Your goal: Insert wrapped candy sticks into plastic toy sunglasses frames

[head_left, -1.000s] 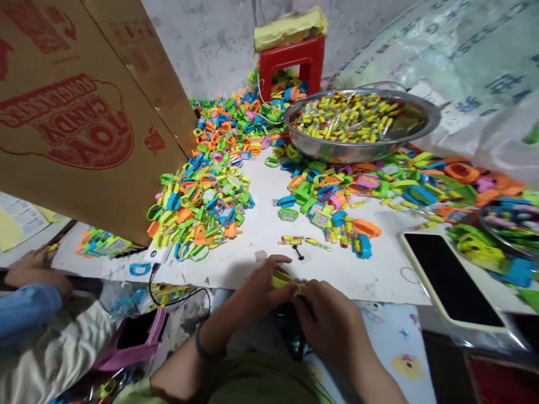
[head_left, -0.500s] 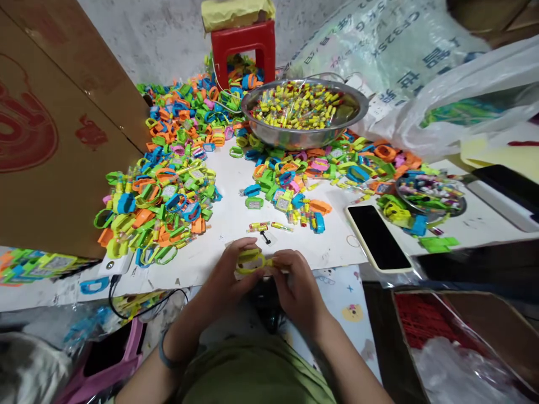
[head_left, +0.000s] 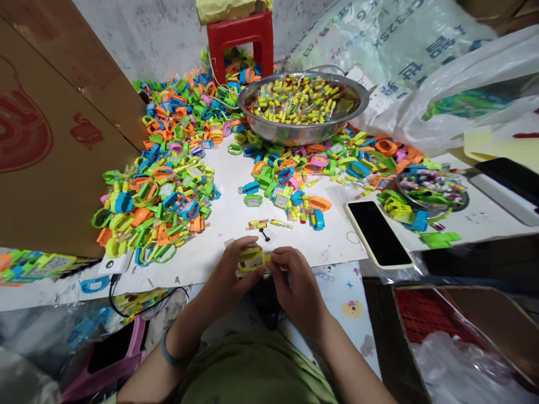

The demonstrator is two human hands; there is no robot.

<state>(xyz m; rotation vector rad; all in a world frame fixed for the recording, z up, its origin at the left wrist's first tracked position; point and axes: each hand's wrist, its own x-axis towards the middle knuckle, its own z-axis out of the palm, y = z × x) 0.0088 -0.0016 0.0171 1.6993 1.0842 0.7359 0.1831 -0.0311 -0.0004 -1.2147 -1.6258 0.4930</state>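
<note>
A yellow toy watch (head_left: 252, 259), its strap curved into a loop, is held just above the table's front edge. My left hand (head_left: 233, 275) grips its left side between thumb and fingers. At the strap's right end, my right hand (head_left: 295, 275) pinches with thumb and forefinger; whether a small piece is also between them I cannot make out. Just beyond my hands lie a small black dumbbell-shaped piece (head_left: 264, 235) and a few yellow candy tubes (head_left: 281, 224). Heaps of coloured toy watches lie to the left (head_left: 164, 196) and ahead (head_left: 278, 191).
A steel basin (head_left: 303, 133) full of yellow tubes stands behind, near a red stool (head_left: 240, 33). A phone (head_left: 379, 234) and a small bowl (head_left: 461, 205) of mixed pieces are to the right. A tall cardboard box (head_left: 63, 140) borders the left side.
The fingertips of my right hand have shifted slightly at the watch's right end, and more of the strap end shows. The view has tilted a little; the heaps stay as they were.
</note>
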